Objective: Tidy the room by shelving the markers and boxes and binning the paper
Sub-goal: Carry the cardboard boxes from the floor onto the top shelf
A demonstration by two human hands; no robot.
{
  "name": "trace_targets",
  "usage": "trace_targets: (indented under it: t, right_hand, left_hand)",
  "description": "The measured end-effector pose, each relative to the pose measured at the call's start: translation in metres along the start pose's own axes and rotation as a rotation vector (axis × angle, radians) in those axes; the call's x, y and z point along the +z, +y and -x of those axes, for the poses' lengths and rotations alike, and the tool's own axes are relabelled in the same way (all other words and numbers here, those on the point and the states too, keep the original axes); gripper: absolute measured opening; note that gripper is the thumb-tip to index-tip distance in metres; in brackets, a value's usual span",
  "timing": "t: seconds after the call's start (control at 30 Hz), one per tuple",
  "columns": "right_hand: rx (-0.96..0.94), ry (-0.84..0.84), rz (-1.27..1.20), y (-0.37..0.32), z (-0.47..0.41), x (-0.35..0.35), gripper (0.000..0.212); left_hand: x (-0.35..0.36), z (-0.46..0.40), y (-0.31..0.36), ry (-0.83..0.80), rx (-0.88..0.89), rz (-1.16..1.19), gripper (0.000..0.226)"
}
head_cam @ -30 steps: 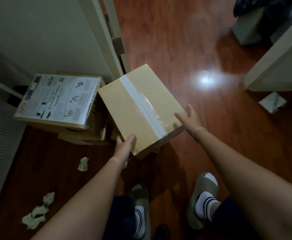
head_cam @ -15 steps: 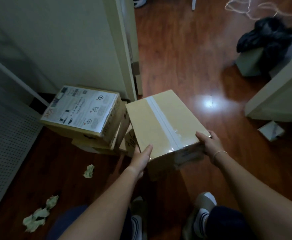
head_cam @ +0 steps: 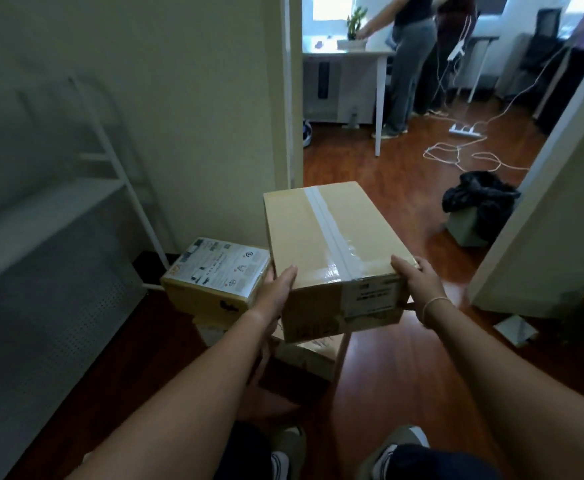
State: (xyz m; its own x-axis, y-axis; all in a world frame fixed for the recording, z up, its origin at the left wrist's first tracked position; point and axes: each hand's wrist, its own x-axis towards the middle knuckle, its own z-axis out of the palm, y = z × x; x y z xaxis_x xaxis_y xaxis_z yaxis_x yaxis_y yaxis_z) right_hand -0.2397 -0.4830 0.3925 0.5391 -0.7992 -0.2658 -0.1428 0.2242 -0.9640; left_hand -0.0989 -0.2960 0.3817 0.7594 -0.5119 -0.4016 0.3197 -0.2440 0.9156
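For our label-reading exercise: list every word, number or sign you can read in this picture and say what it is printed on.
None can be read with certainty.
Taped cardboard box, held by the left hand and right hand: a white label on its near side carries dark lines of print, too blurred to read.
Smaller box on the floor stack: its printed top sheet shows text and small round symbols, too small to read.

Pretty dim on my end; only the far windows [head_cam: 325, 6] blew out, tape [head_cam: 332, 237] glared, edges warped, rack [head_cam: 76, 202] looked smeary.

Taped box [head_cam: 332, 244] (between both hands)
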Motion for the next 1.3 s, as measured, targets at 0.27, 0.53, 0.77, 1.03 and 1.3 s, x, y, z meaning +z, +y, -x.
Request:
trace_targets:
  t: [0.27,0.53,0.77,1.03,1.3]
  right_hand:
    - [-0.112,-0.156,-0.036,-0.044,0.113,0.076,0.03]
    - [-0.223,-0.343,-0.129,-0.09,0.223,0.158,0.035]
    - [-0.317,-0.547,-0.143,-0.135,0.308,0.214,0.017]
    - [-0.362,-0.734,-0.083,-0.164,0.42,0.3,0.05]
    - [-0.419,-0.958,0.038,-0.153,0.555,0.387,0.046]
  left_hand:
    - [-0.108,0.12,0.045,0.186,0.275,-0.042,0.058]
    - [-0.203,0.26,0.084,0.371,0.501,-0.076,0.047]
    - [-0.271,0.352,0.109,0.644,0.607,-0.089,0.082]
    - [-0.346,0.488,0.106,0.887,0.631,-0.077,0.089]
    - [-0.435,0.603,0.058,1.077,0.597,-0.005,0.089]
